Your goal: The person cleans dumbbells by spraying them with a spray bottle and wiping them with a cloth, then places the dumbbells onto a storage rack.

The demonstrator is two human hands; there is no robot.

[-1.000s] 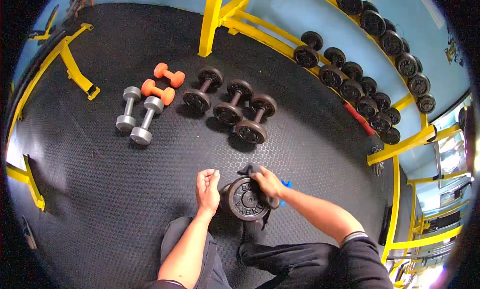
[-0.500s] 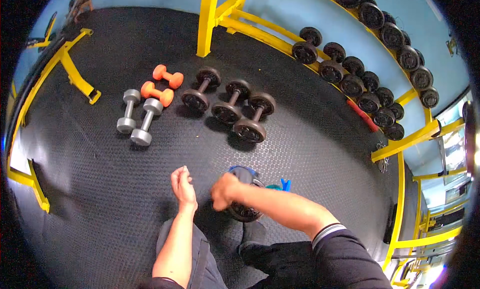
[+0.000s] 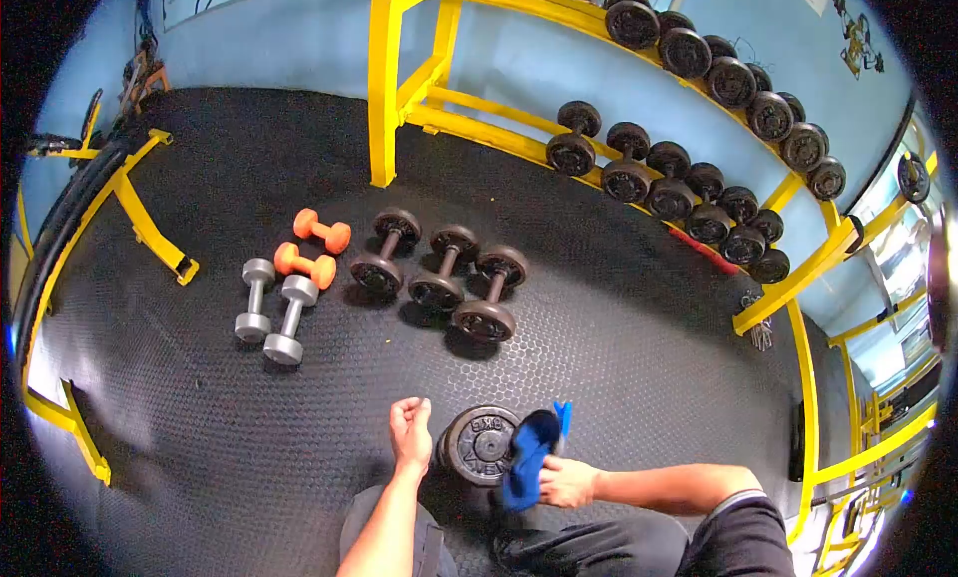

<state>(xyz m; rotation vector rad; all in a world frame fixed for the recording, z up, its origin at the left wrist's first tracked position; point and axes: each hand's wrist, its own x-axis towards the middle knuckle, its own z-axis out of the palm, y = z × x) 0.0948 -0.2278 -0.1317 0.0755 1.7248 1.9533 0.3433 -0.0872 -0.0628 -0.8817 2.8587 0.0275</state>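
Observation:
My right hand [image 3: 569, 482] is closed on a blue cloth [image 3: 532, 462], which hangs at the right edge of a round black weight plate [image 3: 477, 445]. Raised lettering shows on the top of the plate, which lies between my hands. My left hand [image 3: 410, 432] is just left of the plate and touches nothing visible; its fingers are curled together with no object seen in them. Behind the cloth, a bright blue item [image 3: 563, 415] shows only in part.
Two orange dumbbells [image 3: 321, 231], two grey dumbbells [image 3: 290, 320] and three black dumbbells [image 3: 485, 319] lie on the floor ahead. A yellow rack [image 3: 383, 88] holding several black dumbbells stands behind them. At the left is a yellow frame [image 3: 145, 216].
My right hand has moved right, off the top of the weight, and the blue cloth is now plainly in it. The view has tilted up, showing more of the rack.

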